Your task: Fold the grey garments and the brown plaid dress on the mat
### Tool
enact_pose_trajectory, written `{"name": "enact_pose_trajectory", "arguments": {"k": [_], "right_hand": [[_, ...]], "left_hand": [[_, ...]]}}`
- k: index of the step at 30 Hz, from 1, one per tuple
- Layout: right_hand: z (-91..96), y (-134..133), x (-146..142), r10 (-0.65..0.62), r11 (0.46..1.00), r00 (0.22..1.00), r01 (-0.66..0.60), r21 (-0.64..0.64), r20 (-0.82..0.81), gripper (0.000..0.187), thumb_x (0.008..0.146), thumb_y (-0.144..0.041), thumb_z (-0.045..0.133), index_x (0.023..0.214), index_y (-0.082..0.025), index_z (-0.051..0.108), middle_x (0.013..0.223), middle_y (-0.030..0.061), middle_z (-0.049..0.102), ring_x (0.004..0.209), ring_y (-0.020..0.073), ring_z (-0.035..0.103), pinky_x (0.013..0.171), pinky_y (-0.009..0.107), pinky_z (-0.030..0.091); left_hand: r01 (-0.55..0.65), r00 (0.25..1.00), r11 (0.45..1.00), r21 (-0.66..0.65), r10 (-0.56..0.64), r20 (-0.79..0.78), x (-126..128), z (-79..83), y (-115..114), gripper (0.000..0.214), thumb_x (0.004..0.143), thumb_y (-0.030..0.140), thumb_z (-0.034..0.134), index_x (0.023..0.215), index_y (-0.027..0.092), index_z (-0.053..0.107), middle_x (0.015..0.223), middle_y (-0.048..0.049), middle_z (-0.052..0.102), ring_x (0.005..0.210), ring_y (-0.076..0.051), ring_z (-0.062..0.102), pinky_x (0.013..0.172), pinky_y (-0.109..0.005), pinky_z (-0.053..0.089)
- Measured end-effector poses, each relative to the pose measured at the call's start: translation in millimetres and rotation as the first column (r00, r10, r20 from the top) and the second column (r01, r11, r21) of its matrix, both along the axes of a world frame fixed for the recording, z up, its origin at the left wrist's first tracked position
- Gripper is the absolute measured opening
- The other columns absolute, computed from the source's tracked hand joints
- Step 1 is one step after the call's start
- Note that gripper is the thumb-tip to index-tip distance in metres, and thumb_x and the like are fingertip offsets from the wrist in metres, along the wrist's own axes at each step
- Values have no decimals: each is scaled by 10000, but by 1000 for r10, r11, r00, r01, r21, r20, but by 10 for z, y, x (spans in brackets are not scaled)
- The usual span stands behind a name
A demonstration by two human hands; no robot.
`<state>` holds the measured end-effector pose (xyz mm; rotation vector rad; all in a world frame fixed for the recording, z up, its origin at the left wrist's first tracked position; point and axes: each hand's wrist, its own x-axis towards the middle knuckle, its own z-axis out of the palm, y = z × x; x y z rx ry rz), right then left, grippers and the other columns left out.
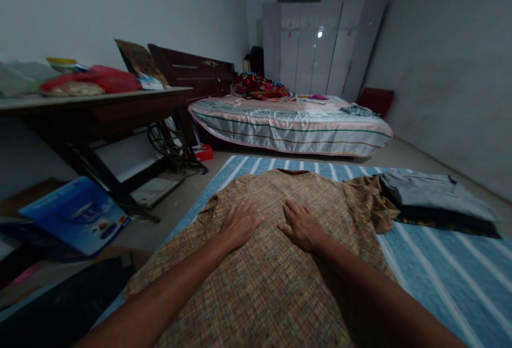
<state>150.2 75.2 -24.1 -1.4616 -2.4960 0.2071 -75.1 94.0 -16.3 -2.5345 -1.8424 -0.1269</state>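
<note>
Item: brown checked shirt (276, 262), laid flat along the left edge of a blue striped mat (448, 273), one sleeve reaching toward the mat's middle. Left hand (241, 223) and right hand (301, 225) rested palms down on it, fingers spread, side by side, gripping nothing. Folded grey garment (432, 190) lay near the mat's far right corner.

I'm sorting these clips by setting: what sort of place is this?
Likely a home bedroom: a bed by a white wardrobe, and a checked shirt spread on a striped floor mat.
</note>
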Motion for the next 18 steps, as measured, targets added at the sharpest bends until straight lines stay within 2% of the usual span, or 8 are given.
{"name": "enact_pose_trajectory", "arguments": {"k": [3,7,10,13,18], "right_hand": [[116,-125,0,-45,999,999,45,20,-3,645,978,-506,334,1444,-61,359,1543,183,275,1427,291,236,1131,480,219],[221,-491,-38,-29,999,1000,29,41,-7,640,970,-525,343,1455,-108,359,1540,179,282,1425,292,248,1131,495,227],[178,-824,-80,-7,1000,1000,8,30,-5,666,956,-569,343,1456,-128,359,1540,171,286,1423,300,253,1128,502,240],[79,-1089,-86,-54,999,998,54,-9,-15,710,948,-616,297,1458,-125,355,1544,165,282,1425,312,242,1130,498,241],[22,-1259,76,-199,980,980,199,7,-18,626,968,-535,328,1435,-123,385,1526,162,327,1403,314,292,1116,477,273]], "left_hand": [[-17,1000,1000,-15,17,-3,-28,66,-102,552,967,422,339,1404,98,428,1500,-176,382,1415,-298,293,1144,-487,219],[-1,1000,1000,14,1,26,22,206,-349,539,959,388,344,1403,95,430,1507,-173,371,1418,-285,288,1154,-465,204],[12,1000,1000,16,-12,21,58,233,-595,507,954,392,355,1378,134,462,1501,-155,391,1420,-273,288,1148,-464,211],[-7,1000,1000,27,8,-10,31,194,-795,505,954,428,360,1350,144,489,1484,-155,418,1413,-286,298,1132,-473,226],[-88,995,994,60,90,-34,-144,168,-949,478,947,406,366,1326,154,513,1487,-150,415,1396,-296,328,1118,-482,238]]}}
